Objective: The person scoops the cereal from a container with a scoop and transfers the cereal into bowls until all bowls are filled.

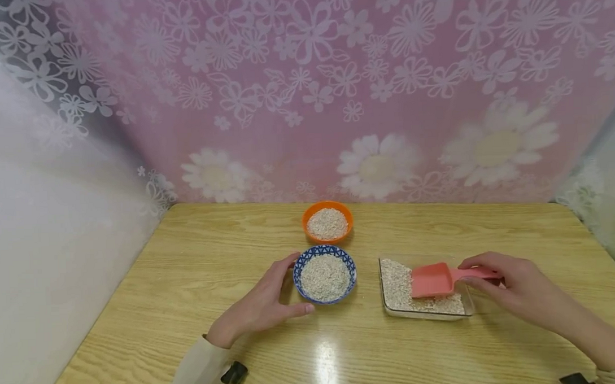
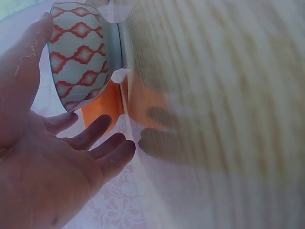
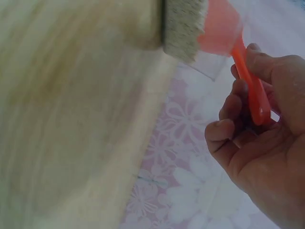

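A bowl (image 1: 324,277) with a blue-patterned rim holds pale flakes that look like oats. Its outside, in the left wrist view, carries a red diamond pattern. My left hand (image 1: 263,304) reaches round the bowl's left side, thumb and index fingertip at its rim, the other fingers extended and apart from it. With my right hand (image 1: 516,286) I grip the handle of a pink-red scoop (image 1: 432,280). The scoop's blade rests in the flakes of a clear rectangular container (image 1: 427,312); flakes show to its left and in front of it.
Behind the patterned bowl stands a small orange bowl (image 1: 328,240), also with flakes in it. All of these are on a wooden table (image 1: 217,240). A pink flowered curtain (image 1: 284,119) hangs along the table's far edge, with pale cloth (image 1: 49,212) at the left.
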Motion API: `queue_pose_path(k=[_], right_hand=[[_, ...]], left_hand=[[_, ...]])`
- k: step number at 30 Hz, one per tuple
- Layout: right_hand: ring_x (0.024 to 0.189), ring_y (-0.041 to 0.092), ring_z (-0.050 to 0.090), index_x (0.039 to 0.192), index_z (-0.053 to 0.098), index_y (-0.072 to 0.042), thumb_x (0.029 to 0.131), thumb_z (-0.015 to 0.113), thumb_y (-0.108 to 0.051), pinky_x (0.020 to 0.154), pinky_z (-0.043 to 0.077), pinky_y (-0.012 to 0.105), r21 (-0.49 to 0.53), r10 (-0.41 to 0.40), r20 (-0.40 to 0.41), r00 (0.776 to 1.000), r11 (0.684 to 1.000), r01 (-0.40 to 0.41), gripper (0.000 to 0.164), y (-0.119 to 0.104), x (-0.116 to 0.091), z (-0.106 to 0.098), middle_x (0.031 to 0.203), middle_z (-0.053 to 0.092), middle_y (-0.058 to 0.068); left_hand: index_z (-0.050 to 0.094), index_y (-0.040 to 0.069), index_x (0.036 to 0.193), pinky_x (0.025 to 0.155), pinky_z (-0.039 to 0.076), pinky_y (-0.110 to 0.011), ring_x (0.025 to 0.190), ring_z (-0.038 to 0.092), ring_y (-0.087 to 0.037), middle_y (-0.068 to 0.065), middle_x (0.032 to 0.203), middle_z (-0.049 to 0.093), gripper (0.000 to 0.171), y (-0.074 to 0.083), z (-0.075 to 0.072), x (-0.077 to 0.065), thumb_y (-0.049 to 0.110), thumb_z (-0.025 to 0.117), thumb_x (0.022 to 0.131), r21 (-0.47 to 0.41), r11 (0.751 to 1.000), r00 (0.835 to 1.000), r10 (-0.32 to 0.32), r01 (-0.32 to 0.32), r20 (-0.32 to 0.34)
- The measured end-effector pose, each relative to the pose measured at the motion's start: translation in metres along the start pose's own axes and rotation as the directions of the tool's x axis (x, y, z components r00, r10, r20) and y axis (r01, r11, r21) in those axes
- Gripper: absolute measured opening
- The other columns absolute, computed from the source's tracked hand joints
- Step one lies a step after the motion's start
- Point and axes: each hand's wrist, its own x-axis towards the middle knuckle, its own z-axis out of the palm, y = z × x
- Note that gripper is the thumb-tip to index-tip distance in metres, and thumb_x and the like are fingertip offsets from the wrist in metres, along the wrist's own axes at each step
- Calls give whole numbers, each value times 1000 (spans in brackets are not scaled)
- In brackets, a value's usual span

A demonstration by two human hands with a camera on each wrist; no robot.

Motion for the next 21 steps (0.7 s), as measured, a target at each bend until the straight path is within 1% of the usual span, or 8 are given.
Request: queue_pose_path(k=[3, 7, 10, 13, 15, 18, 21], right_hand=[[75, -8, 56, 108, 73, -21, 71, 88, 1, 61, 43, 11, -62, -43, -8, 999, 997, 43, 46, 3, -1, 6, 89, 69, -14], [76, -7, 50, 105, 74, -21, 68, 88, 2, 59, 38, 13, -134, -69, -15, 998, 989, 66, 46, 4, -1, 11, 89, 59, -15], [76, -5, 48, 102, 75, -21, 65, 88, 5, 58, 35, 12, -139, -91, -37, 995, 987, 85, 46, 2, 1, 13, 91, 56, -12], [77, -4, 49, 100, 75, -21, 65, 89, 4, 59, 37, 12, -121, -93, -60, 994, 989, 85, 45, 0, 2, 14, 92, 56, -10], [78, -5, 51, 102, 76, -20, 68, 89, 1, 60, 39, 11, -98, -58, -62, 996, 994, 51, 42, -3, 2, 13, 92, 57, -11], [78, -7, 51, 109, 75, -18, 76, 87, -3, 60, 40, 13, -71, 30, -66, 997, 997, -35, 39, -8, -1, 8, 98, 59, -14], [86, -15, 49, 121, 72, -17, 83, 83, -6, 62, 42, 11, -76, 120, -100, 988, 989, -127, 40, -8, -7, -1, 107, 59, -20]], left_hand=[[19, 13, 164, 124, 28, -53, 153, 32, -29, -12, 161, 36, 110, 1, 0, 0, 53, 81, 83, 0, 1000, 1000, -5, 5, -2], [20, 15, 164, 124, 28, -54, 153, 31, -29, -11, 161, 36, 108, 2, 0, 1, 54, 80, 84, 5, 1000, 1000, -15, 15, -1], [19, 16, 164, 125, 27, -54, 153, 30, -28, -11, 162, 35, 107, 2, 0, 2, 53, 80, 84, 8, 1000, 1000, -20, 20, 3], [19, 17, 164, 125, 27, -55, 154, 29, -28, -11, 163, 33, 107, 3, -1, 2, 52, 80, 84, 11, 1000, 1000, -25, 25, 7], [19, 16, 164, 125, 27, -55, 154, 29, -29, -12, 163, 33, 107, 4, 0, 2, 52, 80, 84, 11, 1000, 1000, -26, 26, 7], [19, 15, 164, 124, 26, -57, 154, 29, -30, -11, 164, 33, 107, 3, 0, 2, 53, 80, 84, 15, 1000, 1000, -26, 25, 8], [20, 18, 165, 122, 29, -59, 154, 30, -31, -10, 164, 34, 105, 1, -2, -2, 54, 78, 86, 33, 999, 999, -33, 33, 0]])
